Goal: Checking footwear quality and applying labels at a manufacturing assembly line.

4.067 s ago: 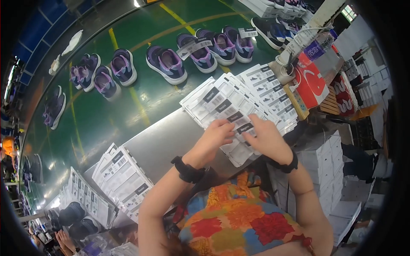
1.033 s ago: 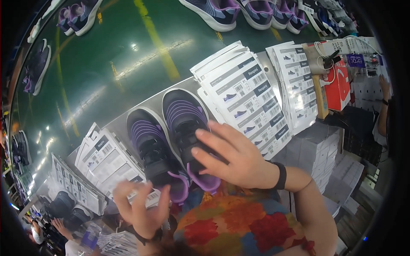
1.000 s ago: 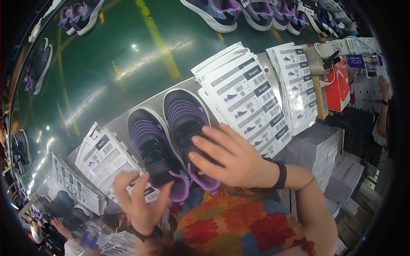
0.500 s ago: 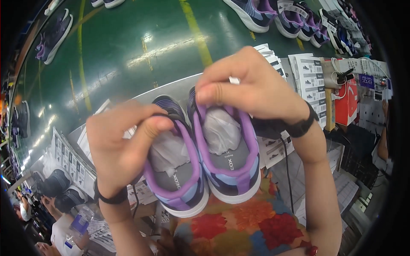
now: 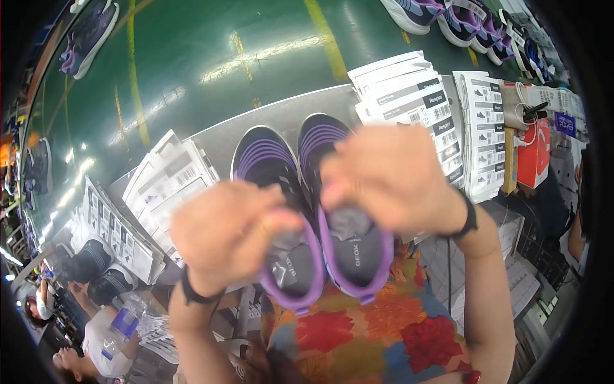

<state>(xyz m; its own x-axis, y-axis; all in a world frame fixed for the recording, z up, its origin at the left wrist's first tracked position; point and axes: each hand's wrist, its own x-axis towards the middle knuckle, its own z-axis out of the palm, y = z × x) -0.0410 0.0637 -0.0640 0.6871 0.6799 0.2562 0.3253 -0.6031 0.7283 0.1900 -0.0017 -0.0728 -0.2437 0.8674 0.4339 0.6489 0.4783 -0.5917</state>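
Observation:
Two navy and purple sneakers are side by side in front of me, toes pointing away. My left hand [image 5: 224, 233] is closed at the tongue and collar of the left sneaker [image 5: 264, 150]. At the collar of the right sneaker [image 5: 320, 136], my right hand [image 5: 390, 182] is closed too, with thumb and fingers together. Both hands are blurred and cover the middle of the shoes. Crumpled paper [image 5: 348, 223] shows inside the right sneaker, and some shows in the left. Grey insoles and purple linings are visible behind it.
Stacks of printed label sheets lie left [image 5: 169, 182] and right [image 5: 409, 96] on the grey bench [image 5: 220, 137]. Beyond is a green conveyor surface [image 5: 192, 38] with more sneakers [image 5: 473, 22]. A red box [image 5: 533, 153] stands at right; dark shoes [image 5: 96, 262] and a person [image 5: 109, 345] are at left.
The sneakers have tipped so their striped toes and uppers now show. Both hands have moved slightly right and remain at the shoe openings. My view has shifted a little.

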